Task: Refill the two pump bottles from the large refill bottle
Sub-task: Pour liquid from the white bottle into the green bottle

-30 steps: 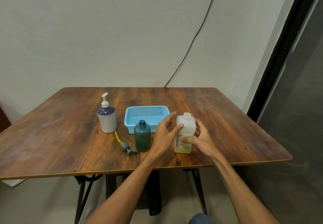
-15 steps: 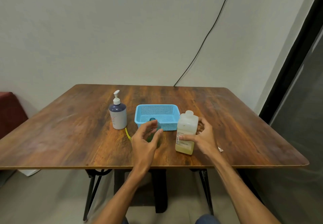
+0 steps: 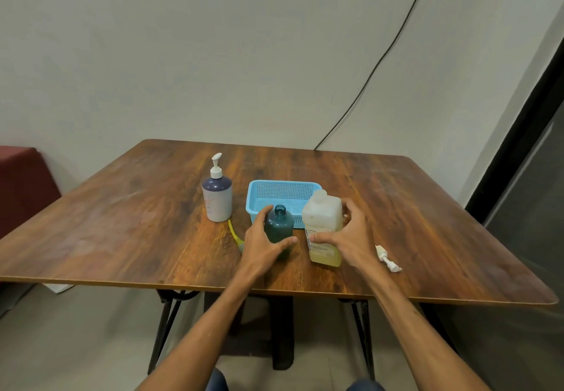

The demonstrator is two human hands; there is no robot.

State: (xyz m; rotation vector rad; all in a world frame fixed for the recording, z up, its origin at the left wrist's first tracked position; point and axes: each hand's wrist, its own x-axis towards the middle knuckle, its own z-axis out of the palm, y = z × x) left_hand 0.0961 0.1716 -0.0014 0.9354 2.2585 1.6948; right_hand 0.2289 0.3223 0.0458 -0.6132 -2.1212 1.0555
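Two bottles are being taken in hand near the front of the table [image 3: 122, 238]. The left hand [image 3: 259, 248] is curling fingers and thumb round the small green bottle [image 3: 278, 225], which is standing upright with its neck open; its tinted wall is hiding how full it is. The right hand [image 3: 348, 238] is gripping the large refill bottle [image 3: 322, 222] just beside it, and pale yellow liquid is sitting in that bottle's lower part. By my reading, the first pour is being set up. The next move is calling for lifting the refill bottle, tipping its mouth over the narrow green neck, and steadying the small bottle. Whether the refill mouth is capped I cannot tell. The white pump bottle [image 3: 217, 198] is waiting farther left, pump on. The blue basket [image 3: 280, 195] behind is showing nothing inside.
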